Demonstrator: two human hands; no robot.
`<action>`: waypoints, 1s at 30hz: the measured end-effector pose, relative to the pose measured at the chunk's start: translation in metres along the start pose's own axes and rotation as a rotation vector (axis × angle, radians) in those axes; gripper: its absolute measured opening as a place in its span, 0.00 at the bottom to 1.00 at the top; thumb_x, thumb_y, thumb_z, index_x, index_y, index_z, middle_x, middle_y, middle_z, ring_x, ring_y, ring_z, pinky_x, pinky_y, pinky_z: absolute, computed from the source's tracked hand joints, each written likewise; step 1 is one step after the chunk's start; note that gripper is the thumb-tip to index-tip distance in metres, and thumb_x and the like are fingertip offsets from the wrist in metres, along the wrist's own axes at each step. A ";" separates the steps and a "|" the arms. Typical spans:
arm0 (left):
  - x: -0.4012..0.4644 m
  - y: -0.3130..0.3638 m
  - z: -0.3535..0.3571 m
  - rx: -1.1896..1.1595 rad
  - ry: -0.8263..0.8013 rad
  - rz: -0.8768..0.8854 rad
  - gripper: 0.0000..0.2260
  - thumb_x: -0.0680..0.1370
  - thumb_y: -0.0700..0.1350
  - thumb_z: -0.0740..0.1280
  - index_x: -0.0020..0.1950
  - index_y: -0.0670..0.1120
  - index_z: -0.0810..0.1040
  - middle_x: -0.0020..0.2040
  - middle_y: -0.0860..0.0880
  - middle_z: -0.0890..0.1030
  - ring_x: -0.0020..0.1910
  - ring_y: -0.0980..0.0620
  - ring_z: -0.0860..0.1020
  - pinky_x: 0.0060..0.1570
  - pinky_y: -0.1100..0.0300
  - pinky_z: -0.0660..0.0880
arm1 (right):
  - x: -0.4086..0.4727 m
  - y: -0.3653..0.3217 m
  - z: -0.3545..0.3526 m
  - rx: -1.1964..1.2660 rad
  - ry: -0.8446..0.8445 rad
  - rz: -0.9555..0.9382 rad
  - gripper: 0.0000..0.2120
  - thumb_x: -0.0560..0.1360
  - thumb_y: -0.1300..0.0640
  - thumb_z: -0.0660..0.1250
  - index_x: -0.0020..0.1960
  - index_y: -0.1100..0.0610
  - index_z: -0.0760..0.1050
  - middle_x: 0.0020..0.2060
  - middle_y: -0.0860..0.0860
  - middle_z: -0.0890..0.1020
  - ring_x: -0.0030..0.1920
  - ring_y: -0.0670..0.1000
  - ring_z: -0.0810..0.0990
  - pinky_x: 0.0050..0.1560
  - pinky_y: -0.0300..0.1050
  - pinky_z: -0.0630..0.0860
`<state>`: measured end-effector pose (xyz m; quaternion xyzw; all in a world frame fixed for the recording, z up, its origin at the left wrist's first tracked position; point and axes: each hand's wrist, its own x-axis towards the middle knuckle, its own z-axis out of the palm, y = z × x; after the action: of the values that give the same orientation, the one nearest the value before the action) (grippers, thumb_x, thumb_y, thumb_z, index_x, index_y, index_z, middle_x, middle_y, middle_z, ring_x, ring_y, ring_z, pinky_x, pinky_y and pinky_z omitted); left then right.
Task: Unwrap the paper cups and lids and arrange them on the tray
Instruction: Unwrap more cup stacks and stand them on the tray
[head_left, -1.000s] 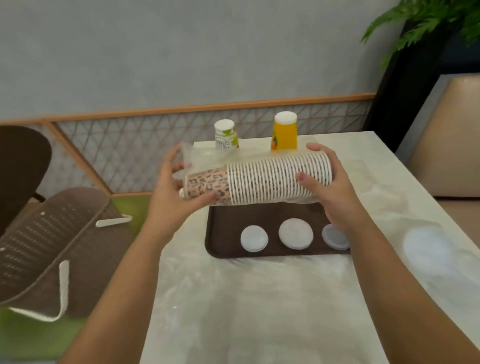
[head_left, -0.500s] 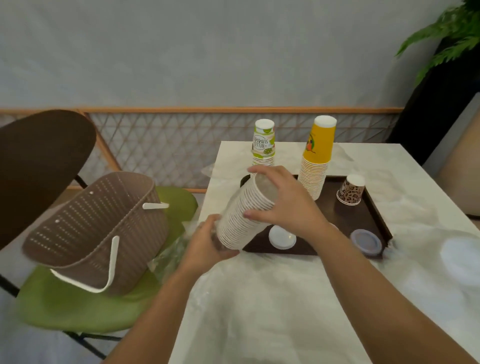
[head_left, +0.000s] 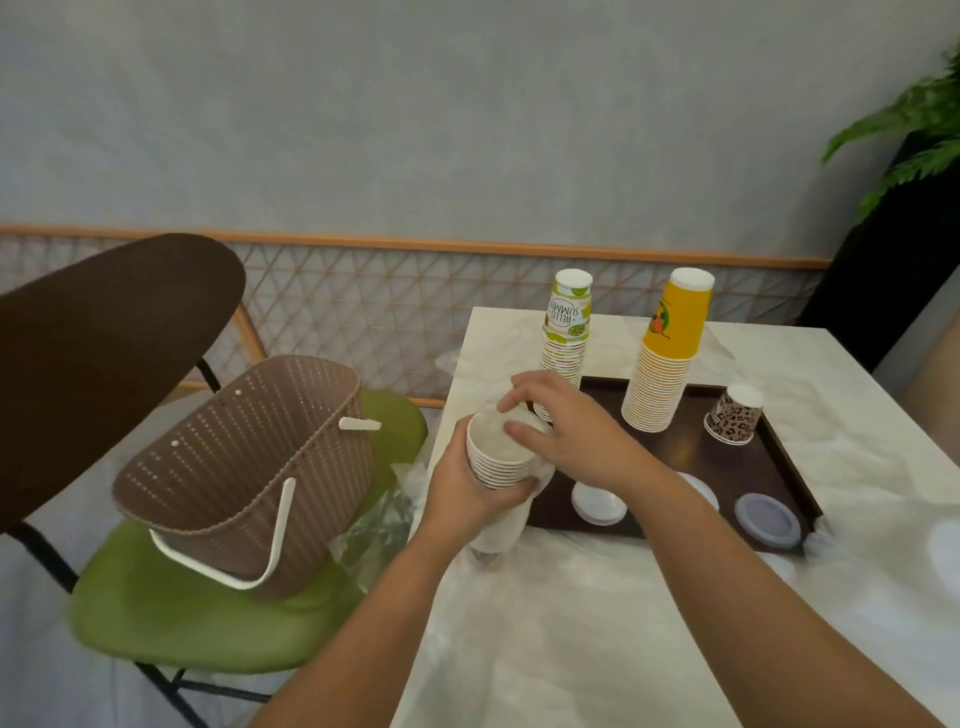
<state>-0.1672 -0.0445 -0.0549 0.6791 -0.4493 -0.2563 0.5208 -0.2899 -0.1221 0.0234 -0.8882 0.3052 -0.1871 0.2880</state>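
Observation:
My left hand (head_left: 467, 493) grips a stack of white-rimmed paper cups (head_left: 496, 457), held nearly upright over the table's left edge with its open end toward me. My right hand (head_left: 566, 431) rests on the stack's mouth, fingers curled over the rim and the clear wrap. On the dark brown tray (head_left: 779, 457) stand a green "Hello Summer" cup stack (head_left: 566, 332), a yellow cup stack (head_left: 667, 353) and one upside-down leopard-print cup (head_left: 733, 414). Lids lie along the tray's near side: a white lid (head_left: 598, 503), another half hidden by my right forearm, and a clear lid (head_left: 768, 519).
A brown perforated basket (head_left: 249, 467) with a white handle sits tilted on a green chair seat (head_left: 208, 613) left of the marble table (head_left: 597, 649). Crumpled clear plastic (head_left: 379, 525) hangs between chair and table. A railing and wall stand behind; a plant is at the far right.
The cup stack went from lying sideways between both hands to standing nearly upright in my left hand at the table's left edge. My right hand moved onto its mouth. My view swung left.

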 end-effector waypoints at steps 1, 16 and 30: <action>0.000 -0.002 -0.001 -0.001 0.001 0.000 0.29 0.62 0.45 0.81 0.52 0.64 0.67 0.48 0.62 0.78 0.45 0.73 0.75 0.40 0.76 0.71 | 0.002 -0.001 -0.002 -0.116 0.013 0.020 0.12 0.75 0.52 0.68 0.58 0.50 0.76 0.67 0.48 0.68 0.67 0.50 0.66 0.66 0.43 0.63; 0.003 -0.010 -0.010 0.001 -0.013 0.008 0.30 0.61 0.47 0.81 0.51 0.65 0.65 0.49 0.63 0.77 0.49 0.67 0.76 0.43 0.72 0.72 | 0.017 -0.027 0.017 -0.043 0.273 0.036 0.03 0.74 0.59 0.68 0.45 0.59 0.77 0.52 0.51 0.73 0.47 0.49 0.74 0.48 0.38 0.69; 0.001 -0.010 -0.012 -0.053 -0.044 0.021 0.36 0.56 0.55 0.79 0.60 0.59 0.68 0.54 0.62 0.78 0.55 0.58 0.76 0.54 0.56 0.75 | -0.004 -0.026 -0.012 0.555 0.645 0.090 0.10 0.77 0.49 0.63 0.58 0.46 0.69 0.53 0.47 0.77 0.50 0.38 0.77 0.52 0.44 0.76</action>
<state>-0.1539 -0.0391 -0.0605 0.6545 -0.4607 -0.2774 0.5315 -0.2875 -0.1069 0.0483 -0.6588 0.3561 -0.5176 0.4138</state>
